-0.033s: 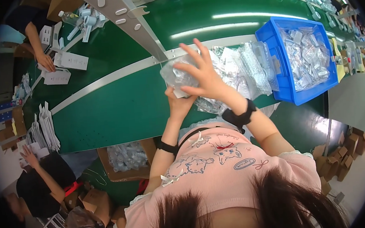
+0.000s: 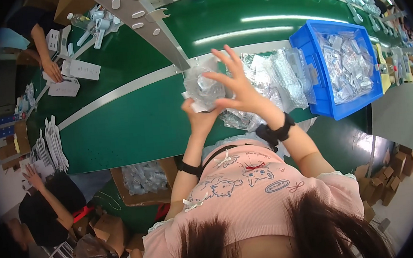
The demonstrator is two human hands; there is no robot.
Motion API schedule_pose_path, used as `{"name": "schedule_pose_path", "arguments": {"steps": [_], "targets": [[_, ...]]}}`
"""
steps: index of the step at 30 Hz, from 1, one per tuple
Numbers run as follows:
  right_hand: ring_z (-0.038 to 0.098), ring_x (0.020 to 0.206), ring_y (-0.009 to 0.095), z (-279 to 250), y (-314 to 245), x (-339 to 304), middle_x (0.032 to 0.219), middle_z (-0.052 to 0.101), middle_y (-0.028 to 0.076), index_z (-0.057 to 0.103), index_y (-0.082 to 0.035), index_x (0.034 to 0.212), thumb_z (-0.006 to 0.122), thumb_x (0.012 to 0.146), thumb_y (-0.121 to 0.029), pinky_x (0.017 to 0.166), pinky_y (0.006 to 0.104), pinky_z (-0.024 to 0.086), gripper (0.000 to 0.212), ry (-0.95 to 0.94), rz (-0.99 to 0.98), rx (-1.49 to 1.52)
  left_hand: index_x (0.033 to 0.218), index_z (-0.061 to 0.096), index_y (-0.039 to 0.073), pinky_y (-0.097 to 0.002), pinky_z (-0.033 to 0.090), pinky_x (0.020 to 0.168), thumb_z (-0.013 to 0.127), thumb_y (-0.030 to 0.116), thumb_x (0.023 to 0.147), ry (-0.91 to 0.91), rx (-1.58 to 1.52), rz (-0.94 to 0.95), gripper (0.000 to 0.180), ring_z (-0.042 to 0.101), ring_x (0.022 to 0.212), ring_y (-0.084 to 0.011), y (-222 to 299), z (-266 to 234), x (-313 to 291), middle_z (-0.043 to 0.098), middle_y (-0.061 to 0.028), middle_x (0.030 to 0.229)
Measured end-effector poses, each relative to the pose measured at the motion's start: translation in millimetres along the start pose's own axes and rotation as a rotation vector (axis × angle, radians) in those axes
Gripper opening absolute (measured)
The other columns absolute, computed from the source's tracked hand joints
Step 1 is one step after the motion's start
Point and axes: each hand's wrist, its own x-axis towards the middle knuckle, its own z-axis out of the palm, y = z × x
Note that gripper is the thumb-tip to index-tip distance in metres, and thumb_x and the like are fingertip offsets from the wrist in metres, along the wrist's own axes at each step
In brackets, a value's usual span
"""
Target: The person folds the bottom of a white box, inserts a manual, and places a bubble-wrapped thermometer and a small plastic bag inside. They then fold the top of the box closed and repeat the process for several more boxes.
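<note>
My left hand [image 2: 202,118] is closed around the lower end of a clear plastic bag [image 2: 202,86], held over the green bench. Something pale and rounded shows inside the bag, but I cannot make out its kind. A small white slip [image 2: 198,106] sits at the bag's lower edge by my left thumb. My right hand [image 2: 242,88] is beside the bag with its fingers spread, the fingertips at or near the plastic. Under and right of it lies a pile of clear packets [image 2: 265,78] with white and silvery contents.
A blue bin [image 2: 311,67] of small clear packets stands right of the pile. A metal post [image 2: 147,29] rises beyond my hands. Below the bench edge is a cardboard box [image 2: 123,186] of bagged parts. White folded cartons [image 2: 55,143] stand at left, where other people work.
The bag has shifted slightly and its pale contents show more plainly. My right hand has moved a little to the right, its fingers still spread.
</note>
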Motion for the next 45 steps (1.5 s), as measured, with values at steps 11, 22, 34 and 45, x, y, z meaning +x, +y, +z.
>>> {"name": "schedule_pose_path", "arguments": {"steps": [11, 22, 34, 45], "targets": [[0.048, 0.097, 0.034, 61, 144, -76, 0.108, 0.052, 0.012, 0.053, -0.008, 0.107, 0.065, 0.069, -0.009, 0.081, 0.0380, 0.043, 0.040, -0.483, 0.551, -0.423, 0.113, 0.025, 0.010, -0.0382, 0.034, 0.095, 0.081, 0.014, 0.058, 0.021, 0.110, 0.271, 0.079, 0.038, 0.116, -0.0313, -18, -50, -7, 0.028, -0.0236, 0.130], [0.051, 0.097, 0.021, 11, 11, -17, 0.107, 0.044, 0.009, 0.046, -0.004, 0.110, 0.062, 0.071, 0.007, 0.073, 0.0277, 0.049, 0.044, 0.292, 0.500, 0.888, 0.088, 0.063, 0.007, -0.0396, 0.037, 0.090, 0.074, 0.009, 0.062, -0.157, 0.351, 0.166, 0.028, 0.044, 0.108, -0.0349, 53, -69, 15, 0.038, -0.0169, 0.121], [0.052, 0.091, 0.024, 18, -25, -8, 0.084, 0.054, 0.009, 0.061, -0.005, 0.081, 0.066, 0.065, 0.000, 0.080, 0.0401, 0.046, 0.018, -0.312, -0.235, -0.025, 0.080, 0.055, 0.000, -0.0387, 0.040, 0.076, 0.061, 0.004, 0.073, -0.040, 0.377, 0.130, 0.010, 0.050, 0.090, -0.0342, 57, -61, 28, 0.049, -0.0169, 0.095], [0.054, 0.080, 0.025, 34, -15, -19, 0.085, 0.053, 0.008, 0.057, -0.005, 0.079, 0.066, 0.062, 0.000, 0.071, 0.0386, 0.045, 0.020, 0.128, -0.295, 0.311, 0.082, 0.049, 0.001, -0.0436, 0.037, 0.085, 0.056, 0.003, 0.078, 0.144, 0.673, 0.420, 0.008, 0.044, 0.103, -0.0380, 75, -44, 20, 0.038, -0.0216, 0.116]]}}
